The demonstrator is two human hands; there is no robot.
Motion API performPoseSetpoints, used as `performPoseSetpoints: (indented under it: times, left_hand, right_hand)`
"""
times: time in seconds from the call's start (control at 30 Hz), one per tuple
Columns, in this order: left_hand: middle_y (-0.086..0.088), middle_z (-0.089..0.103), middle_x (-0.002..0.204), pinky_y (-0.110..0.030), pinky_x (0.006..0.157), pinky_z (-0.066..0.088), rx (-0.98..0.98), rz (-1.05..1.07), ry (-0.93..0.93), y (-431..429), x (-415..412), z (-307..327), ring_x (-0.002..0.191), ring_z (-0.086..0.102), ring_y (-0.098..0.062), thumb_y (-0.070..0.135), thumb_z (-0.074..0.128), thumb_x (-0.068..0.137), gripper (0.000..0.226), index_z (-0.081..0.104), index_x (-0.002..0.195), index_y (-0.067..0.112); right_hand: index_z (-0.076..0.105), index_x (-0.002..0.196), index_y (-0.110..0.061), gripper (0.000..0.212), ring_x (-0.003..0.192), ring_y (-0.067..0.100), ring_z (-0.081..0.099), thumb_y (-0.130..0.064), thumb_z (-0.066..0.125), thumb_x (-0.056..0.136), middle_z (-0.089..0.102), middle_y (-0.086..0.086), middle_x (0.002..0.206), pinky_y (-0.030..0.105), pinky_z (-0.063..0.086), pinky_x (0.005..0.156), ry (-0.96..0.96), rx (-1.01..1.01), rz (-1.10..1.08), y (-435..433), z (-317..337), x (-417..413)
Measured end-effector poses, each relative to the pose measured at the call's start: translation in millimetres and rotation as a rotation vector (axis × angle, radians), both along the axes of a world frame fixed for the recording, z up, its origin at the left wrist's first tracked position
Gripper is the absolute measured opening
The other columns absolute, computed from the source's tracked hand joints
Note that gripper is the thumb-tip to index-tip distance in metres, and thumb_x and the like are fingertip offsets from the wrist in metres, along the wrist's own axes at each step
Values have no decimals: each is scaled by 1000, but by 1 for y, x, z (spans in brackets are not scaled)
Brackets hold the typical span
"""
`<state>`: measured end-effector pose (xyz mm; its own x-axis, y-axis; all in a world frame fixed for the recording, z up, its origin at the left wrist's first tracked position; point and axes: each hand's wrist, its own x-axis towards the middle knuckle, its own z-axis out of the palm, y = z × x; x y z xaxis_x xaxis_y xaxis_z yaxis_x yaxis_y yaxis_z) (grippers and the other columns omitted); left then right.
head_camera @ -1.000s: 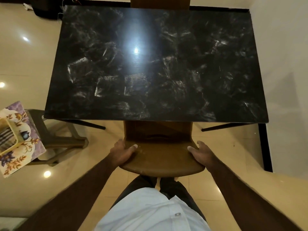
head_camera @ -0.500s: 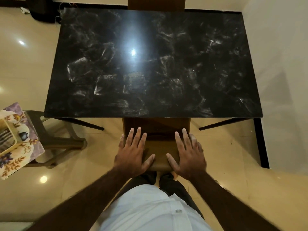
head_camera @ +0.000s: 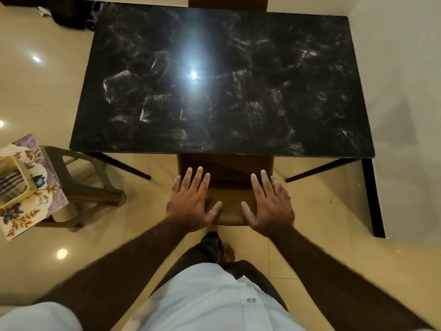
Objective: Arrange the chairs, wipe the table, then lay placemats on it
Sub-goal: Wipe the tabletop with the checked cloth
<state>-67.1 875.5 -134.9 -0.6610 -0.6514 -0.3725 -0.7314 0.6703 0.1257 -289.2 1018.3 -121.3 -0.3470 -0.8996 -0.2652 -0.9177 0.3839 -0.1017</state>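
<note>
A black marble-patterned table (head_camera: pixel 238 87) fills the upper middle of the view, its top bare and glossy. A brown chair (head_camera: pixel 229 168) stands tucked under the table's near edge, only its back top and part of the seat showing. My left hand (head_camera: pixel 191 201) lies flat on the left of the chair's top with fingers spread. My right hand (head_camera: pixel 269 204) lies flat on the right side the same way. A second brown chair (head_camera: pixel 228 3) shows at the table's far edge. Floral placemats (head_camera: pixel 26 211) lie on a stool at the left.
A grey plastic stool (head_camera: pixel 78 187) at the left carries the placemats and a yellow basket (head_camera: pixel 14 180) with a striped cloth. A white wall (head_camera: pixel 405 91) runs close along the table's right side. Glossy beige floor tiles (head_camera: pixel 35 91) lie to the left.
My hands moved from gripping the sides of the chair's back to lying flat on top of it, fingers spread. The chair slid further under the table.
</note>
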Motion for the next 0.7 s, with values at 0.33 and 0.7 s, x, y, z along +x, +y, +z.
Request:
performPoseSetpoints:
  times: [0.33,0.7]
  left_hand:
    - [-16,-3,184,-69,133,10,-108,119,-81,18,1,7,169,-4,-41,75,14,104,93,3,176,18]
    - [-7,-30,179,-66,134,3,-78,48,-47,89,34,8,167,-23,-33,87,2,100,101,-11,174,19]
  right_hand:
    - [30,172,-21,85,153,46,37,-72,34,104,28,18,178,60,46,115,70,-32,-21,11,3,8]
    - [7,177,-24,94,167,45,15,-81,21,104,2,16,185,65,27,128,35,-63,-23,79,-1,48]
